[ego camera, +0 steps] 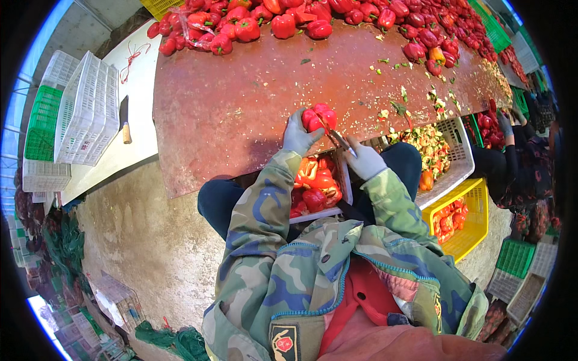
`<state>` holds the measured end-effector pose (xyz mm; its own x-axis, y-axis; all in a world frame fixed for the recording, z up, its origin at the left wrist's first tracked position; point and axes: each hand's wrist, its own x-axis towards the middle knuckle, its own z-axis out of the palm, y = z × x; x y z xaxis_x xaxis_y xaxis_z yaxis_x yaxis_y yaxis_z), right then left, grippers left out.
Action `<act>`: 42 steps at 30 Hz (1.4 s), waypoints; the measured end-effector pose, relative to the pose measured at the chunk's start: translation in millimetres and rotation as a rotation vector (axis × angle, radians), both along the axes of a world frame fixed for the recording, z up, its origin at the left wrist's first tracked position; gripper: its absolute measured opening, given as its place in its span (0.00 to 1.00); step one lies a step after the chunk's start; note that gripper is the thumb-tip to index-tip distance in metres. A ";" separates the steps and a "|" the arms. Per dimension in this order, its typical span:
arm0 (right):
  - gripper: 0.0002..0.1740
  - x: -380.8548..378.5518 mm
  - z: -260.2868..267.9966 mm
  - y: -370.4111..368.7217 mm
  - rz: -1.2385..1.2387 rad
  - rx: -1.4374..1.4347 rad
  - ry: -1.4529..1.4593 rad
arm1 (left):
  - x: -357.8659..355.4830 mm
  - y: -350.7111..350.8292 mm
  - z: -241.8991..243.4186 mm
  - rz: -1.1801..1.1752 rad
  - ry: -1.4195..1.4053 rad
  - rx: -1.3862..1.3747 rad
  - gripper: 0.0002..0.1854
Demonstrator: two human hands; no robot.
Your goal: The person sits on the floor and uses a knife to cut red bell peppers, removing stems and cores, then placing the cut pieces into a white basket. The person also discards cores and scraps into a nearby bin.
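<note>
A red bell pepper is held by my left hand, in a pale glove, at the near edge of the red-brown tabletop. My right hand, also gloved, grips a knife whose blade meets the pepper's near side. How deep the blade sits I cannot tell. Between my knees, below both hands, a white crate contains cut red peppers.
Whole red peppers are heaped along the table's far side. Right of me stand a white crate of trimmings and a yellow crate of cut peppers. Another person's gloved hand is farther right. A second knife lies left near stacked crates.
</note>
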<state>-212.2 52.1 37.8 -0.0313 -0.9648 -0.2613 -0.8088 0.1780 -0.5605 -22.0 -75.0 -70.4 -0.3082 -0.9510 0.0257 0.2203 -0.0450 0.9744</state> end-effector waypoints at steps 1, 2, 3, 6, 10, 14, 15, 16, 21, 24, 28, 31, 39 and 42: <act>0.32 -3.3 9.2 6.9 0.025 0.037 0.033 | 0.4 0.7 1.7 0.004 0.027 0.005 0.47; 0.33 -5.9 18.5 9.6 -0.034 0.043 -0.065 | -0.1 1.1 5.0 0.007 0.045 0.018 0.47; 0.34 -4.4 25.2 6.3 -0.077 -0.056 -0.092 | 0.2 3.7 9.8 0.011 0.062 0.035 0.47; 0.38 9.1 37.0 -22.3 -0.192 -0.315 -0.126 | 1.1 14.4 34.4 0.064 -0.376 -0.283 0.45; 0.38 22.3 38.7 -57.5 -0.260 -0.222 -0.654 | 10.5 37.7 80.1 0.065 -0.556 -0.462 0.45; 0.29 15.4 31.3 -43.9 -0.226 -0.016 -1.020 | 23.0 52.7 110.8 -0.055 -0.528 -0.546 0.43; 0.27 13.3 27.5 -38.1 -0.221 -0.007 -1.052 | 26.9 58.1 114.3 -0.100 -0.518 -0.547 0.43; 0.26 10.9 22.8 -32.4 -0.192 0.011 -1.031 | 30.9 62.0 116.5 -0.124 -0.510 -0.603 0.44; 0.33 5.3 -13.3 -23.4 -0.235 0.133 -1.521 | 53.7 73.4 112.5 -0.248 0.090 -0.061 0.40; 0.39 7.3 -36.0 -24.2 -0.021 0.266 -2.203 | 64.7 65.2 101.7 -0.261 0.650 0.266 0.38; 0.36 7.1 -40.4 -45.9 0.115 0.227 -2.110 | 79.8 66.5 79.9 0.006 1.037 0.506 0.37; 0.35 7.2 -17.2 -62.3 -0.510 0.150 -1.320 | 90.7 67.7 67.1 -0.157 1.080 0.490 0.38; 0.34 63.6 67.4 -25.3 0.326 -0.638 -0.203 | 69.9 62.1 71.1 -0.349 0.934 0.577 0.36; 0.30 78.2 79.4 -22.4 0.375 -0.509 -0.091 | 69.0 64.0 87.2 -0.729 1.039 0.457 0.37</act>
<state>-134.0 29.7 117.2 0.3336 -0.9097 0.2474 -0.7092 -0.4151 -0.5698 47.0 -11.0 16.9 -0.7745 -0.5663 0.2819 0.6283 -0.7403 0.2392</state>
